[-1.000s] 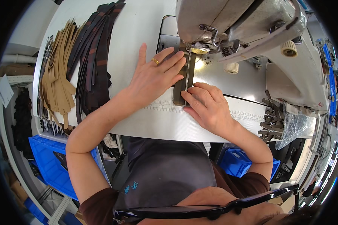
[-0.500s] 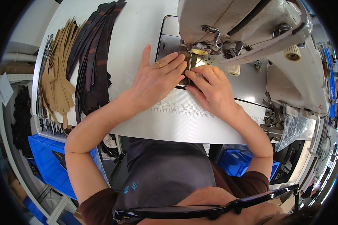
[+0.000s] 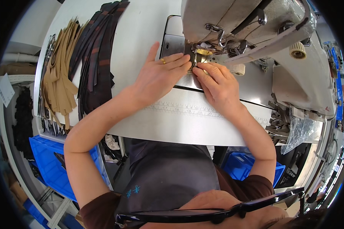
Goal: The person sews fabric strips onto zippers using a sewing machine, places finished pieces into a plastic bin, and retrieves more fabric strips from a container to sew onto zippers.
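A short dark zipper (image 3: 195, 58) with bright metal teeth lies under the presser area of a sewing machine (image 3: 252, 30). My left hand (image 3: 160, 74), a ring on one finger, rests flat with fingers stretched; its fingertips press down at the zipper's left side. The thumb stands apart from the fingers. At the zipper's near end my right hand (image 3: 219, 82) is closed, thumb and index fingertip pinching it. The underside of that pinch is hidden. Beneath both hands shows the machine's metal plate (image 3: 252, 86).
Tan strips (image 3: 57, 82) and dark strips (image 3: 97, 57) lie in bundles on the white table (image 3: 135, 124) at left. A printed ruler (image 3: 179, 108) runs along the front. Zipper pieces (image 3: 279, 128) and a clear plastic bag (image 3: 296, 131) sit right. Blue bins (image 3: 46, 143) stand below.
The zipper has slid away from me, further under the machine, so less of it shows. My right hand has moved forward with it; my left hand has shifted only slightly.
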### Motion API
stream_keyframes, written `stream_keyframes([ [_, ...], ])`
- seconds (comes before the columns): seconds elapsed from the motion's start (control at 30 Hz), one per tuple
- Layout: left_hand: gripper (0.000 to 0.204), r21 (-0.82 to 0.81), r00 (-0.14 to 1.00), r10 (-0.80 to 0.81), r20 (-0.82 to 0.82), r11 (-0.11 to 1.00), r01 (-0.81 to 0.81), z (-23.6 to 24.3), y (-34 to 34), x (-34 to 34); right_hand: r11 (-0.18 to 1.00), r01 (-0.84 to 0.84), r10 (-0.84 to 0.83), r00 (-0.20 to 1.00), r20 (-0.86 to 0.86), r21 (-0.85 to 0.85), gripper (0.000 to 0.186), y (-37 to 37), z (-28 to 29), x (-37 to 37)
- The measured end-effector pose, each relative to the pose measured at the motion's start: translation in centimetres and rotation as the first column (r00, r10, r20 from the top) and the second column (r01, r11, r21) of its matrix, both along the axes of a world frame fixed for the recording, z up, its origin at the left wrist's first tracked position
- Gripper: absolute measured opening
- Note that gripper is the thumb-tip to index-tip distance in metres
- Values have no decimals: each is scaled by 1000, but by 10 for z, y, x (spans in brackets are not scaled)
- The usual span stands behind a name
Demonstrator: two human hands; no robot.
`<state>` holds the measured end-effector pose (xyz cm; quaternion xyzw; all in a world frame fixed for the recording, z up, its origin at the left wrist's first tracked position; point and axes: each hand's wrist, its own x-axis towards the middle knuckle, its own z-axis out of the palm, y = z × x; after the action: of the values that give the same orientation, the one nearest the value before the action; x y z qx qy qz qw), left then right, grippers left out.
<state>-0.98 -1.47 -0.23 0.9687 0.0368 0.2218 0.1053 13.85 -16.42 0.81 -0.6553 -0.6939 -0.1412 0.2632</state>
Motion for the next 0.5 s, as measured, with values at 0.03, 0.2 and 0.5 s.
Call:
stream_keyframes([
  [0.03,26,-48,999,-31,45,998,33,-2,0,-1,1000,1,-1,1000,0,1,29,0,-1,0],
  [0.2,26,-171,990,-17,140,984,41,3,-1,0,1000,12,-11,999,-32,11,29,0,0,1],
  [0.5,29,-204,991,-59,120,975,82,4,3,2,1000,3,-3,1000,-13,-6,32,0,-1,2],
])
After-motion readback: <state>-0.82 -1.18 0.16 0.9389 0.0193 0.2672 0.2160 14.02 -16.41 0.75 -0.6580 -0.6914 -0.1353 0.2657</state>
